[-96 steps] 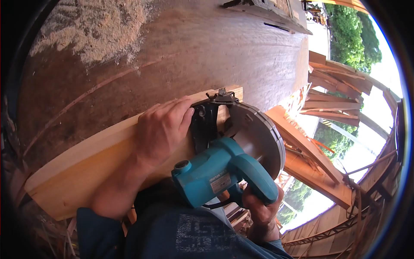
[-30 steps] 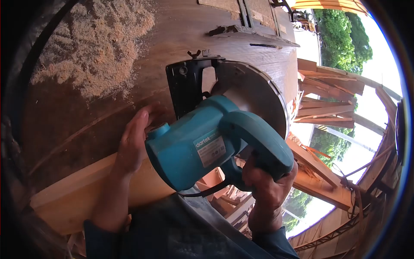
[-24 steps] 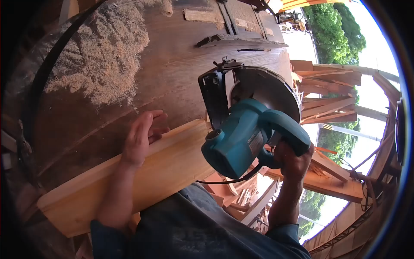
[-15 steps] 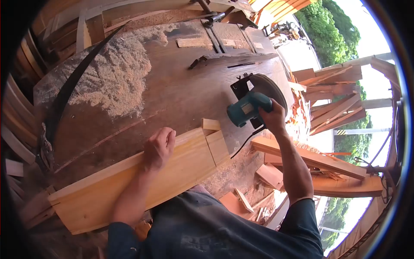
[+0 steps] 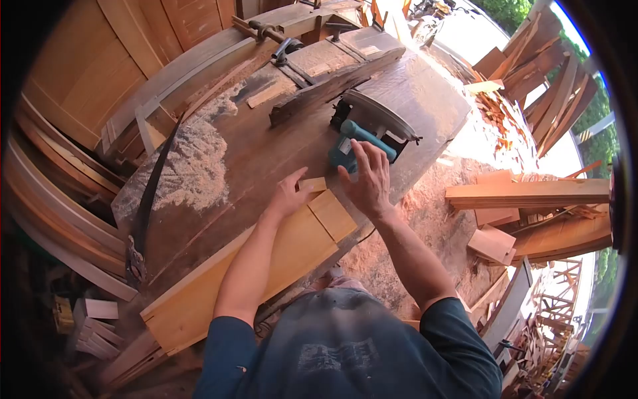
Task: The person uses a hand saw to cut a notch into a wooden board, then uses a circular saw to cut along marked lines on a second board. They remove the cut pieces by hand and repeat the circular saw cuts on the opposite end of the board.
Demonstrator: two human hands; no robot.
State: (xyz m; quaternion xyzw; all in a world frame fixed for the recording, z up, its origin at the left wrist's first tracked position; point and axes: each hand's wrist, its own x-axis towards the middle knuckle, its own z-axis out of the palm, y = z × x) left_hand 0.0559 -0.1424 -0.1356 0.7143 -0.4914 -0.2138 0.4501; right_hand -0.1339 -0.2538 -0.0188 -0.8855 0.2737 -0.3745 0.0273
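My right hand [image 5: 369, 176] is open, its fingers apart, over the near side of a teal circular saw [image 5: 345, 154]. The saw rests on the workbench with its round guard facing away from me. My left hand [image 5: 287, 194] is at the left end of a small wood block [image 5: 315, 184], thumb and forefinger apart; whether they press on it is hard to see. Just below the block lies a long pale board [image 5: 286, 256] along the bench's near edge. A short square piece [image 5: 333, 216] sits against the board's right end.
Sawdust [image 5: 193, 166] is heaped on the left of the workbench [image 5: 246, 156]. A dark rough-edged plank [image 5: 332, 86] and clamps [image 5: 286, 52] are at the far side. A thick beam [image 5: 525, 193] juts in from the right, and offcuts [image 5: 492, 244] lie on the floor.
My right hand has let go of the saw, which now rests on the bench, turned. My left hand has moved from the board to the small block. The view has shifted and rotated.
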